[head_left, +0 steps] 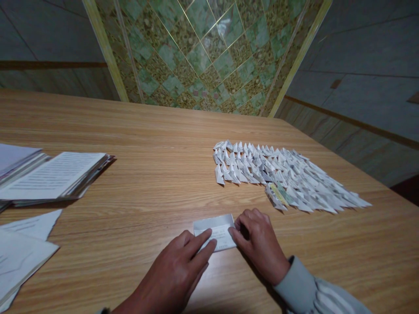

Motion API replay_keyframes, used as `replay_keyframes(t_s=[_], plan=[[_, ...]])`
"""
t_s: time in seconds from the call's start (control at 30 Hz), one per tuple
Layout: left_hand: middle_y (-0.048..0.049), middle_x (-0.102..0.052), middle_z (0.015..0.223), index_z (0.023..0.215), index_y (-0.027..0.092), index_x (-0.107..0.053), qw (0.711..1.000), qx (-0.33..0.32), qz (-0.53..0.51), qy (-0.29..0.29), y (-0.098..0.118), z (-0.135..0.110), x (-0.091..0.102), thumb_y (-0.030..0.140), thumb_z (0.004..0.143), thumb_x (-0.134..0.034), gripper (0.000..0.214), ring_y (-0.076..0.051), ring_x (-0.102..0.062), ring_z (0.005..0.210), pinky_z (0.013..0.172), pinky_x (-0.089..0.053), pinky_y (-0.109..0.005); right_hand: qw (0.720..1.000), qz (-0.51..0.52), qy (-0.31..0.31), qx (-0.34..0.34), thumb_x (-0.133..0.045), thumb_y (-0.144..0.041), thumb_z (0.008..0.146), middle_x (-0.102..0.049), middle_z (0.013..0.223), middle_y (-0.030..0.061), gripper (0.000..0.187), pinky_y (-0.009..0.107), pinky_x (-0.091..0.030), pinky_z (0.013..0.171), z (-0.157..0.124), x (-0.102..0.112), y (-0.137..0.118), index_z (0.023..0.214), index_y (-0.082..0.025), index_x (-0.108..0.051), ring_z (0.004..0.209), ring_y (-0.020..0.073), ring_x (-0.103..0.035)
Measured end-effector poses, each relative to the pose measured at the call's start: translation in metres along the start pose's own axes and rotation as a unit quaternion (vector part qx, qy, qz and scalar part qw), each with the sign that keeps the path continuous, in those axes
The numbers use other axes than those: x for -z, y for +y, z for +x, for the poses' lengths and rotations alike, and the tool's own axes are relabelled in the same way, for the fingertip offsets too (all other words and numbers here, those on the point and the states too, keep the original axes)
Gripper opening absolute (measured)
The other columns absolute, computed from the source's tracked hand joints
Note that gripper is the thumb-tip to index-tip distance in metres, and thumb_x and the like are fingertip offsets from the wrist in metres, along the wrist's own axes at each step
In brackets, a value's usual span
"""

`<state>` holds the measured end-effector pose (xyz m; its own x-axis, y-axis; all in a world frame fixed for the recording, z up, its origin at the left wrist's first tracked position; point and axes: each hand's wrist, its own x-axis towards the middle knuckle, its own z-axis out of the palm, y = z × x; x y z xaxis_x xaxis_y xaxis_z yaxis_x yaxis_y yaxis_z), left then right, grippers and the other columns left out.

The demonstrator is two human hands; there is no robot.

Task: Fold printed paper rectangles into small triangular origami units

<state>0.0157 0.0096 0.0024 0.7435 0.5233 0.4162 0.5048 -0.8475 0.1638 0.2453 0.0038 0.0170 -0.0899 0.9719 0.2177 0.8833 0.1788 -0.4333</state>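
Note:
A small folded sheet of printed paper [221, 235] lies on the table in front of me, its upper strip greyer than the part below. My left hand [181, 264] rests on its lower left, fingers stretched out and fingertips pressing on the paper. At the right edge, the thumb and curled fingers of my right hand [257, 242] close on the paper's side. Beyond my right hand stand several rows of folded paper boats [294, 179]; the nearest one on the left has a yellow and green print [277, 195].
A stack of printed papers [55, 174] sits at the left of the wooden table [157, 139]. Nearer me, loose torn sheets [26, 253] overlap at the left edge. A wall with green and brown diamond tiles [203, 52] rises behind the table's far edge.

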Motion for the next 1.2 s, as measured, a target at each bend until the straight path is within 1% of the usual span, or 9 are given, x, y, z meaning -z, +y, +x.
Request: replay_keyframes(t_s=[0.17, 0.3, 0.4, 0.5, 0.57, 0.7, 0.97, 1.07, 1.2], plan=[[-0.0084, -0.060, 0.137, 0.142, 0.031, -0.046, 0.995, 0.022, 0.048, -0.081, 0.001, -0.003, 0.001, 0.010, 0.093, -0.052, 0.053, -0.025, -0.059, 0.089, 0.072, -0.051, -0.040, 1.000, -0.024, 0.011, 0.004, -0.071, -0.017, 0.081, -0.057, 0.071, -0.0004, 0.019, 0.033, -0.031, 0.074, 0.001, -0.001, -0.003, 0.069, -0.019, -0.056, 0.077, 0.0201, -0.051], [-0.0070, -0.057, 0.140, 0.143, 0.037, -0.044, 0.990, 0.031, 0.074, -0.118, 0.004, -0.003, 0.006, 0.010, 0.092, -0.055, 0.058, -0.024, -0.060, 0.087, 0.072, -0.047, -0.039, 0.999, -0.039, 0.016, 0.005, -0.070, -0.016, 0.080, -0.058, 0.071, -0.0001, 0.018, 0.033, -0.031, 0.072, 0.002, -0.001, -0.004, 0.068, -0.019, -0.057, 0.076, 0.0202, -0.051], [-0.0090, -0.057, 0.140, 0.140, 0.037, -0.047, 0.989, 0.031, 0.082, -0.119, 0.004, -0.003, 0.006, 0.013, 0.094, -0.052, 0.052, -0.024, -0.062, 0.086, 0.074, -0.046, -0.040, 0.999, -0.044, 0.009, 0.004, -0.069, -0.017, 0.081, -0.059, 0.071, 0.0004, 0.019, 0.033, -0.032, 0.072, 0.003, 0.000, -0.004, 0.068, -0.019, -0.056, 0.076, 0.0209, -0.052], [-0.0088, -0.058, 0.138, 0.137, 0.037, -0.051, 0.991, 0.034, 0.084, -0.098, 0.005, -0.003, 0.005, 0.015, 0.098, -0.046, 0.045, -0.023, -0.064, 0.085, 0.075, -0.046, -0.038, 0.999, -0.029, 0.004, 0.013, -0.068, -0.019, 0.083, -0.063, 0.081, 0.0030, 0.009, 0.035, -0.035, 0.075, 0.002, 0.004, -0.005, 0.083, -0.019, -0.060, 0.083, 0.0233, -0.054], [-0.0084, -0.060, 0.136, 0.136, 0.038, -0.052, 0.991, 0.034, 0.089, -0.089, 0.005, -0.003, 0.005, 0.017, 0.100, -0.044, 0.042, -0.022, -0.065, 0.083, 0.074, -0.045, -0.037, 0.999, -0.017, 0.016, 0.035, -0.069, -0.021, 0.084, -0.065, 0.096, 0.0068, 0.024, 0.038, -0.038, 0.082, 0.000, 0.005, -0.008, 0.106, -0.018, -0.060, 0.094, 0.0262, -0.054], [-0.0089, -0.060, 0.136, 0.138, 0.039, -0.049, 0.990, 0.028, 0.099, -0.091, 0.005, -0.001, 0.007, 0.020, 0.100, -0.046, 0.042, -0.021, -0.065, 0.086, 0.074, -0.046, -0.035, 0.996, -0.029, 0.010, 0.079, -0.069, -0.024, 0.084, -0.057, 0.127, 0.0129, 0.061, 0.047, -0.036, 0.098, -0.004, 0.003, -0.014, 0.139, -0.021, -0.043, 0.115, 0.0308, -0.049], [-0.0069, -0.058, 0.140, 0.135, 0.039, -0.053, 0.986, 0.025, 0.093, -0.134, 0.001, -0.002, 0.015, 0.024, 0.092, -0.061, 0.046, -0.023, -0.066, 0.087, 0.073, -0.047, -0.035, 0.992, -0.107, -0.031, 0.063, -0.068, -0.035, 0.087, -0.045, 0.147, 0.0172, 0.072, 0.053, -0.029, 0.107, -0.006, -0.001, -0.004, 0.149, -0.018, -0.036, 0.129, 0.0343, -0.042], [-0.0067, -0.057, 0.141, 0.136, 0.039, -0.052, 0.986, 0.033, 0.075, -0.147, -0.001, -0.005, 0.021, 0.028, 0.090, -0.065, 0.049, -0.025, -0.066, 0.094, 0.075, -0.048, -0.036, 0.989, -0.130, -0.042, 0.059, -0.068, -0.037, 0.088, -0.043, 0.149, 0.0170, 0.074, 0.053, -0.030, 0.107, -0.007, 0.002, 0.003, 0.150, -0.019, -0.034, 0.132, 0.0346, -0.041], [-0.0024, -0.060, 0.139, 0.131, 0.040, -0.056, 0.980, 0.033, 0.084, -0.177, -0.006, -0.007, 0.030, 0.027, 0.090, -0.063, 0.044, -0.026, -0.065, 0.088, 0.073, -0.050, -0.038, 0.985, -0.154, -0.053, 0.054, -0.067, -0.037, 0.088, -0.043, 0.150, 0.0171, 0.071, 0.050, -0.031, 0.106, -0.008, 0.008, 0.013, 0.150, -0.019, -0.037, 0.132, 0.0339, -0.042]])
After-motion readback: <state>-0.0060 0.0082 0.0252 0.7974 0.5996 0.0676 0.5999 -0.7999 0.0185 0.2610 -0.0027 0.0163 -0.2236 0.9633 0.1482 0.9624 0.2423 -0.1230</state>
